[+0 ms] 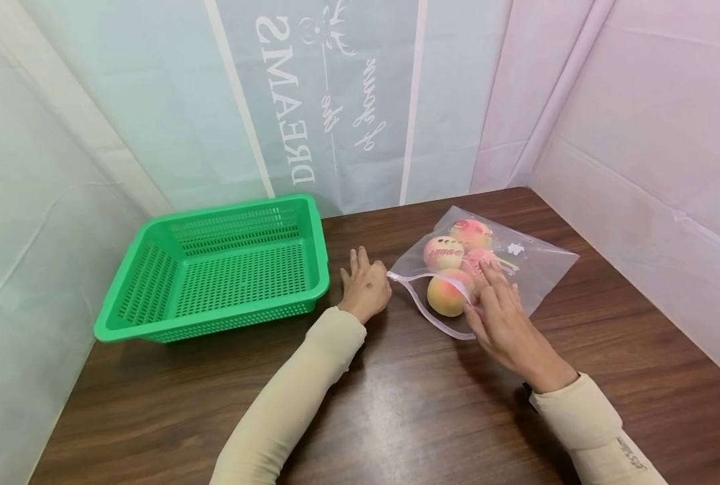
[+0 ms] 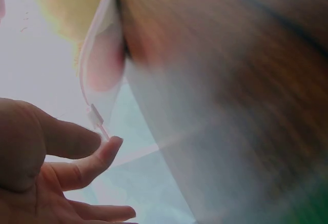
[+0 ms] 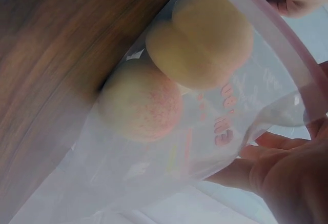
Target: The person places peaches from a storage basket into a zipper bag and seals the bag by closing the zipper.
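Note:
A clear zip bag with a pink zip lies on the table, its mouth parted toward the person. Several peaches are inside it; two peaches show through the film in the right wrist view, one in front. My left hand pinches the zip's end beside the white slider between thumb and forefinger. Across the bag's near right side lies my right hand, fingers stretched over the film and thumb at the rim of the mouth. It holds the bag there, though the grip is partly hidden.
A green perforated plastic basket stands at the left on the dark wooden table. Behind the table hangs a printed cloth, and pale sheets close off both sides.

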The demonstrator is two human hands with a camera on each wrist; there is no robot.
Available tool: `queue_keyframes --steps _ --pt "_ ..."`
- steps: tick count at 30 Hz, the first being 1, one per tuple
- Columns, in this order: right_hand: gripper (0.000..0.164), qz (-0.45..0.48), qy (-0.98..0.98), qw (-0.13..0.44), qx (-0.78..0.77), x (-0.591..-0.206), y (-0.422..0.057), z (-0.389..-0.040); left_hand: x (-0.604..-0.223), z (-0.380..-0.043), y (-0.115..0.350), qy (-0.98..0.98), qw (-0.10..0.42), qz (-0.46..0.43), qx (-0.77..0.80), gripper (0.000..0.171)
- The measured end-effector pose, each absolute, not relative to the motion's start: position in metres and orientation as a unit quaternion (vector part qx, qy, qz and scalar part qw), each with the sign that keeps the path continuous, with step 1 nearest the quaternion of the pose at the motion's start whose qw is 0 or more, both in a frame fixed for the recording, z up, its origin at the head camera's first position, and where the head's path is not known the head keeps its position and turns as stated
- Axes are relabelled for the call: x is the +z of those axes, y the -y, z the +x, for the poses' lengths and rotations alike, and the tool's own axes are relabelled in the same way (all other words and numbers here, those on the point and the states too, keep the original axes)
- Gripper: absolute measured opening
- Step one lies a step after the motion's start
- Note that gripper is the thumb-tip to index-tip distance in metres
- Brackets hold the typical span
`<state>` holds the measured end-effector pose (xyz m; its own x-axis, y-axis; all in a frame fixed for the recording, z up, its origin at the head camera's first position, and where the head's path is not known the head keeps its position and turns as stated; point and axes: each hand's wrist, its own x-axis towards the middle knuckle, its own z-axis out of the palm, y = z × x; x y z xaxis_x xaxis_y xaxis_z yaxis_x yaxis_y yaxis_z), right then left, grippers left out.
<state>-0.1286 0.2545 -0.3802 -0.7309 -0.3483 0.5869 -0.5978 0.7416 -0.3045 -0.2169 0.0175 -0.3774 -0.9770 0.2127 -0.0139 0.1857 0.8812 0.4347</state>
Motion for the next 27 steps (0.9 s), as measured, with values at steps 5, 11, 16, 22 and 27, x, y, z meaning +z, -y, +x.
queue_keyframes --steps 5,11,16,22,27 --pt "0.019 0.278 0.891 0.269 0.236 -0.380 -0.249 -0.132 -0.375 -0.221 -0.023 -0.969 0.042 0.075 0.230 0.031" --pt "0.030 0.289 0.886 0.278 0.232 -0.380 -0.241 -0.136 -0.374 -0.224 -0.030 -0.969 0.046 0.058 0.236 0.036" --pt "0.017 0.285 0.889 0.282 0.220 -0.377 -0.234 -0.139 -0.373 -0.223 -0.030 -0.965 0.053 0.053 0.251 0.037" --pt "0.022 0.275 0.903 0.277 0.180 -0.370 -0.222 -0.141 -0.371 -0.223 -0.028 -0.956 0.056 0.066 0.281 0.035" --pt "0.028 0.259 0.913 0.285 0.135 -0.364 -0.208 -0.144 -0.370 -0.224 -0.026 -0.949 0.054 0.071 0.301 0.034"
